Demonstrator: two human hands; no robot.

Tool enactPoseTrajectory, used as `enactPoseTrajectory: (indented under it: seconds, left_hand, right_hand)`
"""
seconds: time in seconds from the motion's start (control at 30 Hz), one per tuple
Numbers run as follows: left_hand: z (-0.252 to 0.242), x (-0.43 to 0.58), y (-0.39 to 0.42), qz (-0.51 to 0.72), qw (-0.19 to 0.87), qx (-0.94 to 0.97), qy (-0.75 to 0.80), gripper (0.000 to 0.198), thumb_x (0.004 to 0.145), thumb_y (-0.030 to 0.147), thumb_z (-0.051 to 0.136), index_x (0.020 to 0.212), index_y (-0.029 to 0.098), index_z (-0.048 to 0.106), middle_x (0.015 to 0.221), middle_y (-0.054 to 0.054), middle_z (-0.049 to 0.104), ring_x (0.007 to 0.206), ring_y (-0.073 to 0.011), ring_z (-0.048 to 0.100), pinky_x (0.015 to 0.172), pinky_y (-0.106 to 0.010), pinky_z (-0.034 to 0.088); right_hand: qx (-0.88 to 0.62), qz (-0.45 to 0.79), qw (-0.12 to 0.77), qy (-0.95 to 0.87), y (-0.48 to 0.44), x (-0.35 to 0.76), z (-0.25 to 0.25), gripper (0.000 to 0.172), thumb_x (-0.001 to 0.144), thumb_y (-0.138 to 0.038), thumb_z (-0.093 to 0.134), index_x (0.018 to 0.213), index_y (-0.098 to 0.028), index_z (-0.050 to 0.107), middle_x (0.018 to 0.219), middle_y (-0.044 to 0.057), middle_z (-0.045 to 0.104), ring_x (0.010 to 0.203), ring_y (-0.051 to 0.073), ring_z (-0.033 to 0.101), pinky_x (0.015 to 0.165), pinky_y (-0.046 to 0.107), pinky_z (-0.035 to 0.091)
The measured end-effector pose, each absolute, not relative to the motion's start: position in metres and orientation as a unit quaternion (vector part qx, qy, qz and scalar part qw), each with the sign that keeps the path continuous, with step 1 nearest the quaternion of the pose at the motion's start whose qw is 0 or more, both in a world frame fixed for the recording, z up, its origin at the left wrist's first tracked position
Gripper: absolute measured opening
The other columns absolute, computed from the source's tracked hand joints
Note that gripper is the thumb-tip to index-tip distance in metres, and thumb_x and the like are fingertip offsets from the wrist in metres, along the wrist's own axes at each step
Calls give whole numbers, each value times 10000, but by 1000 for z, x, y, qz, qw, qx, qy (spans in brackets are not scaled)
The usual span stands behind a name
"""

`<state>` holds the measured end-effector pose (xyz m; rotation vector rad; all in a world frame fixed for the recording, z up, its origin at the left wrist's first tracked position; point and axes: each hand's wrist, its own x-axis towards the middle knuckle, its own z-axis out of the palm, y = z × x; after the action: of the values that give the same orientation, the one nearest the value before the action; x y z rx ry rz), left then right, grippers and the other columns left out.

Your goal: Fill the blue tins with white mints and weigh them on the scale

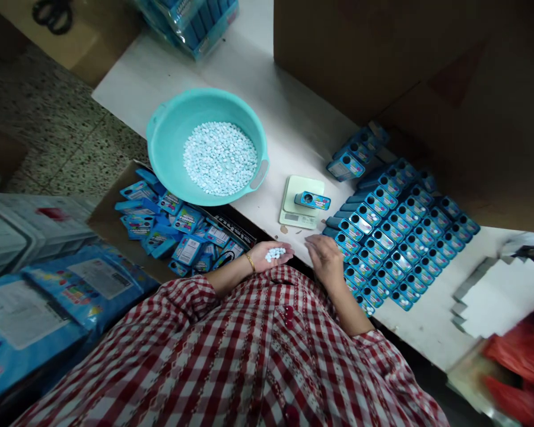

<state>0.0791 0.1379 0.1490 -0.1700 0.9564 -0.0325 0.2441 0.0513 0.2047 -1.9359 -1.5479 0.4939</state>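
Several small pale candies (275, 254) lie in the upturned palm of my left hand (271, 256), just below the teal basin (160, 154). My right hand (327, 258) hovers near the table edge, between the scale and the rows of blue tins; its fingers are bent, and whether they hold anything is too small to tell. On the pale green scale (298, 220) rests one blue tin (320, 203) with a round dark hole in its top. Inside the basin is a heap of white-blue candies (220, 159).
Rows of blue tins (396, 237) stand on the white table (293, 112) at the right. A cardboard box (115, 237) of blue packs sits at the left, beside large blue bags (89, 284). Big cartons (382, 53) rise behind. Cut cardboard (501, 293) and red plastic (523, 347) lie far right.
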Motion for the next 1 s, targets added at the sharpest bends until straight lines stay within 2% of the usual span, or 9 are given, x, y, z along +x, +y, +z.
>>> enactPoseTrajectory:
  seconds: [0.2, 0.27, 0.37, 0.47, 0.57, 0.63, 0.7, 0.83, 1.0]
  left_hand:
    - [154, 77, 145, 28, 876, -72, 476, 210, 831, 54, 432, 839, 34, 641, 763, -147, 682, 688, -154, 666, 632, -221, 534]
    - [157, 78, 149, 44, 874, -75, 479, 206, 820, 35, 439, 847, 49, 643, 734, -123, 671, 653, -131, 652, 568, -187, 516]
    - [162, 82, 162, 66, 876, -91, 469, 204, 837, 55, 435, 848, 68, 639, 671, -78, 631, 537, -79, 590, 421, -122, 422]
    - [164, 89, 183, 111, 875, -100, 460, 206, 866, 116, 435, 804, 79, 628, 660, -64, 605, 515, -68, 559, 387, -112, 381]
    - [161, 99, 205, 153, 867, -93, 466, 239, 884, 176, 433, 756, 83, 612, 640, -60, 587, 503, -66, 540, 366, -111, 349]
    - [156, 106, 218, 168, 861, -89, 472, 259, 890, 193, 425, 732, 87, 601, 619, -55, 575, 479, -61, 518, 347, -111, 318]
    - [151, 115, 226, 177, 858, -90, 473, 267, 890, 196, 421, 714, 91, 591, 591, -48, 562, 459, -61, 501, 335, -116, 293]
    - [146, 133, 233, 187, 863, -95, 460, 273, 884, 214, 429, 698, 90, 585, 515, -22, 512, 410, -61, 450, 310, -128, 235]
    - [142, 148, 231, 179, 870, -90, 451, 203, 849, 218, 492, 752, 83, 607, 547, -28, 537, 415, -66, 449, 318, -147, 235]
  right_hand:
    - [-783, 92, 321, -525, 58, 275, 198, 166, 852, -236, 505, 925, -184, 645, 913, 78, 645, 907, 190, 583, 833, 369, 471]
    - [-789, 91, 309, -523, 65, 279, 193, 199, 852, -256, 496, 985, -190, 629, 954, 82, 628, 926, 196, 571, 844, 381, 466]
    - [-797, 106, 276, -526, 84, 288, 178, 367, 819, -303, 524, 1167, -187, 530, 1103, 107, 575, 1028, 228, 527, 881, 416, 448]
    - [-792, 138, 268, -531, 109, 302, 154, 534, 782, -347, 557, 1265, -165, 421, 1223, 130, 513, 1115, 247, 481, 919, 422, 425]
    - [-769, 186, 272, -548, 128, 309, 144, 418, 801, -366, 524, 1164, -161, 490, 1076, 106, 582, 979, 227, 548, 844, 382, 460]
    - [-752, 182, 260, -577, 134, 304, 156, 347, 816, -356, 507, 1109, -170, 525, 978, 88, 596, 906, 225, 553, 795, 369, 465]
    - [-733, 147, 229, -623, 136, 294, 178, 358, 817, -327, 514, 1145, -184, 517, 986, 90, 584, 917, 238, 527, 795, 370, 446]
    - [-703, 85, 110, -697, 133, 276, 218, 432, 796, -256, 541, 1222, -201, 488, 989, 98, 573, 882, 250, 479, 759, 359, 404]
    - [-711, 42, 33, -701, 130, 274, 227, 404, 791, -222, 532, 1193, -195, 511, 935, 98, 573, 834, 245, 448, 694, 344, 364]
